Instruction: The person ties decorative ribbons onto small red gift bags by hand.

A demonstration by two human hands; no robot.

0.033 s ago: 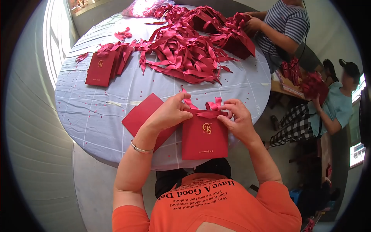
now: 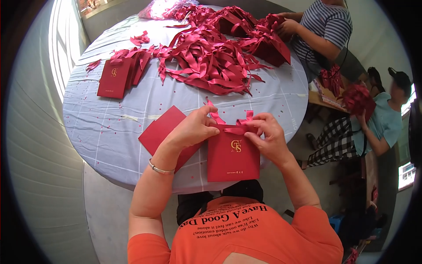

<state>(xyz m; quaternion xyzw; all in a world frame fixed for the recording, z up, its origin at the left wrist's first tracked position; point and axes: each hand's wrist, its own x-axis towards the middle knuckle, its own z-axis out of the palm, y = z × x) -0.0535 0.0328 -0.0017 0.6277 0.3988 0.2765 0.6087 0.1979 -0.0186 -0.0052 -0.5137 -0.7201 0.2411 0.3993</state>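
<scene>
A flat red paper gift bag [image 2: 233,165] with a gold emblem hangs upright at the table's near edge. My left hand [image 2: 193,127] pinches its top left corner between thumb and fingers. At the top right corner, my right hand [image 2: 269,134] has its thumb and fingers closed on the pink-red ribbon [image 2: 237,130] that crosses the bag's top edge. A ribbon loop rises behind that edge, and another length stands up beside my left fingers. Plain red bags [image 2: 163,125] lie partly under my left forearm.
A large pile of loose ribbons [image 2: 211,61] covers the round table's [image 2: 94,127] far middle. Red bags with ribbons [image 2: 115,79] stand at the left. A person in a striped shirt [image 2: 327,26] handles bags at the far right; another in light blue [image 2: 384,114] holds a red bundle.
My right hand has shifted slightly left and inward along the bag's top edge. The ribbon loop beside it has narrowed and changed shape. My left hand stays in place.
</scene>
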